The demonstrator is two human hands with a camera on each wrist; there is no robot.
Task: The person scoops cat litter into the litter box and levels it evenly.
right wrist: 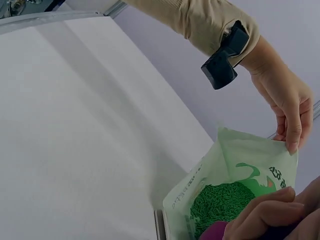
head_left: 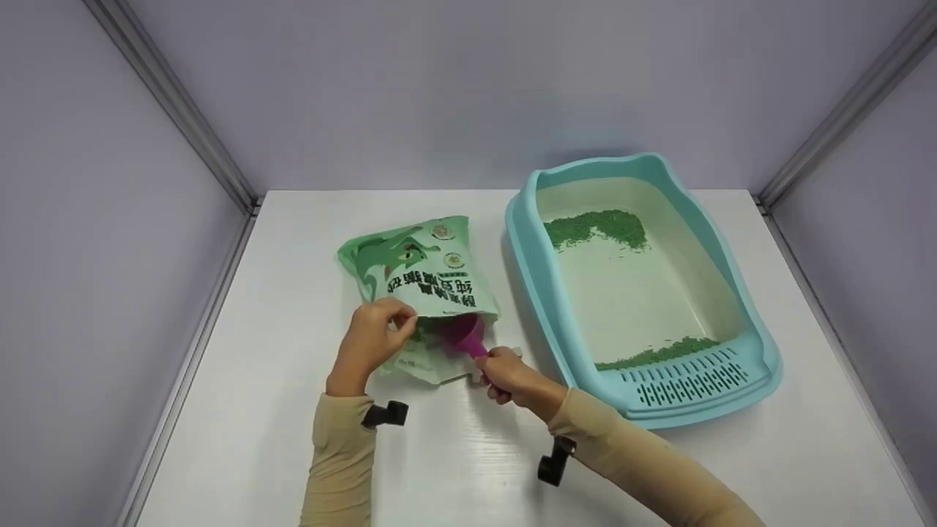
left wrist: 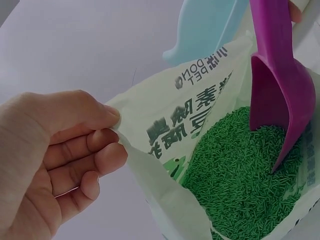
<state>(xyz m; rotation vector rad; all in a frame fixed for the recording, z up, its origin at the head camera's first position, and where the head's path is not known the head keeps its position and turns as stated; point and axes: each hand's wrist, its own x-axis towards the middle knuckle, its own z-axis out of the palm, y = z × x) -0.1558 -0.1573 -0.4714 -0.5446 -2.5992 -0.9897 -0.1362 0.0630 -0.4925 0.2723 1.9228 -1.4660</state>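
A green and white cat litter bag (head_left: 432, 271) lies on the table with its mouth toward me. My left hand (head_left: 375, 338) pinches the upper edge of that mouth between thumb and fingers and holds it up, as the left wrist view shows closely. Green litter pellets (left wrist: 240, 175) fill the inside of the bag. In my right hand (head_left: 512, 377) is the handle of a purple scoop (left wrist: 282, 95). The scoop's head is inside the bag mouth, its tip down in the pellets.
To the right of the bag stands a blue litter box (head_left: 534, 293) with a pale inside and a slotted front ledge (head_left: 688, 384). Green pellets (head_left: 600, 227) lie at its far end and along the near side. Walls (head_left: 468, 95) enclose the white table (head_left: 241, 410) at the back and sides.
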